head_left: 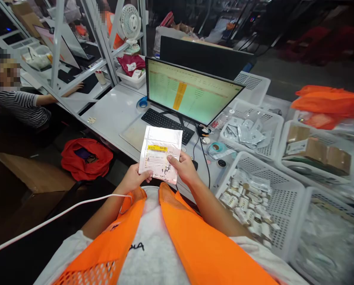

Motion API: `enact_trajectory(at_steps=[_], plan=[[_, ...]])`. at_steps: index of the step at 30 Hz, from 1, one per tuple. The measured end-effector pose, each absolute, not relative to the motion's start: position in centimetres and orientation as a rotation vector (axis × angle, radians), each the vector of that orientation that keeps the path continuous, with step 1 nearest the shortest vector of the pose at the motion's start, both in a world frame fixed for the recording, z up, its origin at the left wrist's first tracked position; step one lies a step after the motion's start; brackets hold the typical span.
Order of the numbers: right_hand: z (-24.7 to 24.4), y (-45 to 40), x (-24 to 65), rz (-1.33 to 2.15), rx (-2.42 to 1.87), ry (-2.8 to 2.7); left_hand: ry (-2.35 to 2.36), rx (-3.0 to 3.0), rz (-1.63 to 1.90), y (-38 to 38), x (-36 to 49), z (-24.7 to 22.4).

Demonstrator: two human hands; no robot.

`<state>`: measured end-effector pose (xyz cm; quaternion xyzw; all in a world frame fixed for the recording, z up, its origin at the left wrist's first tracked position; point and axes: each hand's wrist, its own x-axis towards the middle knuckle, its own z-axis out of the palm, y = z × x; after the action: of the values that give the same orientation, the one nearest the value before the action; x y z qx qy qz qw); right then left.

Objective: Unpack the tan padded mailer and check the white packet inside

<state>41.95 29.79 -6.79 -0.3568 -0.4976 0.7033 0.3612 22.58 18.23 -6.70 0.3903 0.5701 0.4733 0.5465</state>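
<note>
Progress: You have the white plastic mailer pouch [160, 158] up in both hands at the centre of the frame, label side toward you, so picking it up is done. By the look of it you are at the label-checking stage. The pouch looks sealed and flat, and nothing shows it sorted into any basket yet.

Left hand: Your left hand [134, 179] grips the pouch's lower left corner, thumb on the front and fingers curled behind, closed on the pouch.

Right hand: Your right hand [184, 168] pinches the lower right edge. The thumb [173, 161] lies on the printed face just beside the label text, and the other fingers are hidden behind.

Pouch position: It stands nearly upright, tilted slightly to the right, above your orange vest [195, 245] and in front of the keyboard [165, 122]. Its yellow label strip [157, 149] sits across the middle, above both thumbs, clear of them.

Screen: The monitor [191, 93] at centre top shows a spreadsheet with an orange column. Its text is too small to read.

Baskets: White perforated baskets fill the right side. The nearest [295, 194] holds small wrapped items, the one above it [276, 118] holds clear packets, and both are well apart from the pouch.

Others: A person in a striped sleeve [22, 107] works at the upper left.
</note>
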Motion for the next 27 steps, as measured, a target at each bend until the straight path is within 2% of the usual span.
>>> enact_trajectory(at_steps=[10, 14, 17, 27], plan=[[-6.3, 30.6, 39.4, 1.768, -0.908, -1.248, 1.365, 0.885, 1.135, 20.2, 19.2, -6.2], [-5.9, 31.2, 35.9, 1.711, -0.934, -1.2, 1.195, 0.76, 1.241, 21.2, 16.7, -7.2], [-5.5, 31.8, 32.7, 1.655, -0.949, -1.188, 1.083, 0.76, 1.177, 22.5, 14.6, -7.3], [-5.5, 33.2, 22.9, 1.57, -1.023, -1.18, 1.104, 0.981, 1.067, 26.8, 4.7, -6.1]])
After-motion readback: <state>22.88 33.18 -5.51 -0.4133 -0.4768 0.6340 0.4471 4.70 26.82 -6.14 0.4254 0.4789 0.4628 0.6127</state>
